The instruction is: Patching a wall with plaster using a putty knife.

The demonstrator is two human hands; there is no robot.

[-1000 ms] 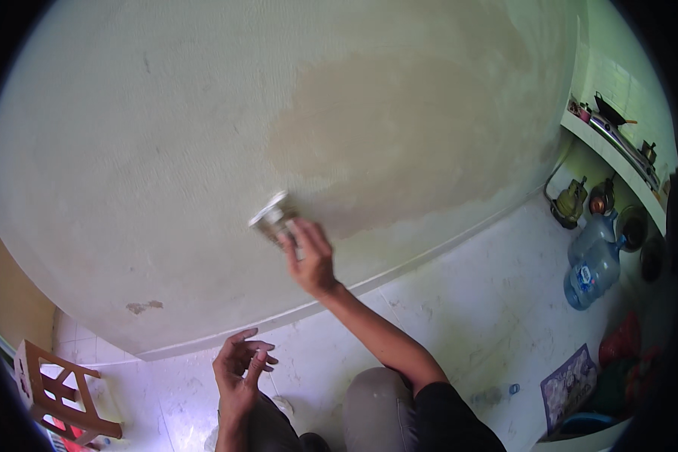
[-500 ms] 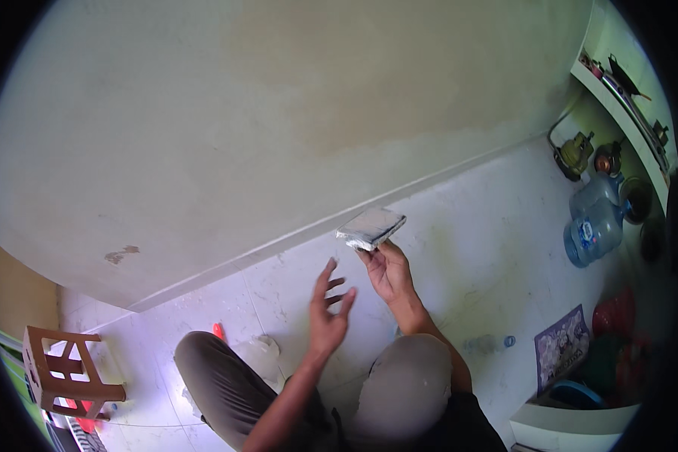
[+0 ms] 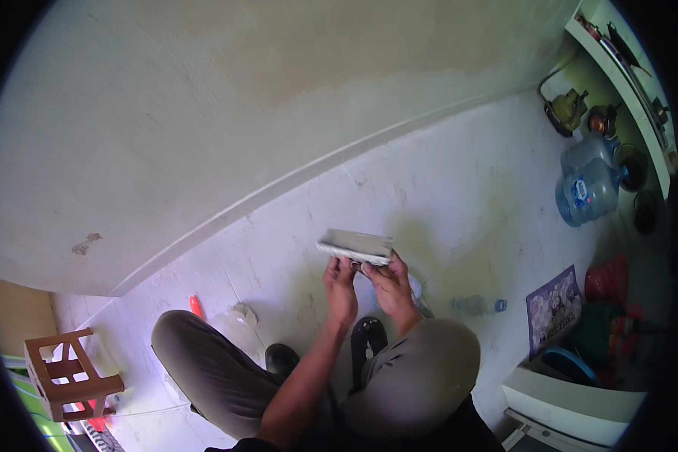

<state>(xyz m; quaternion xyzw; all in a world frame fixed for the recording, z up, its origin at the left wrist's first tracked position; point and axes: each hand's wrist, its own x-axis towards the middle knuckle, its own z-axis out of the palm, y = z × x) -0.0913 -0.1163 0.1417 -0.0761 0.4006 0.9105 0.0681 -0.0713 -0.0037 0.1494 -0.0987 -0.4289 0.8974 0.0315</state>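
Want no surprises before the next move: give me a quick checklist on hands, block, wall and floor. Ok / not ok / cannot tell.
1. Left hand on the flat block: ok, fingers at its near edge.
2. Right hand on the block: ok, near its right end.
3. Block apart from the wall: ok, held out over the floor.
4. Block's underside sound: cannot tell, hidden.
5. Darker wall patch dry: cannot tell.
6. Clear bottle away from the shoes: ok.
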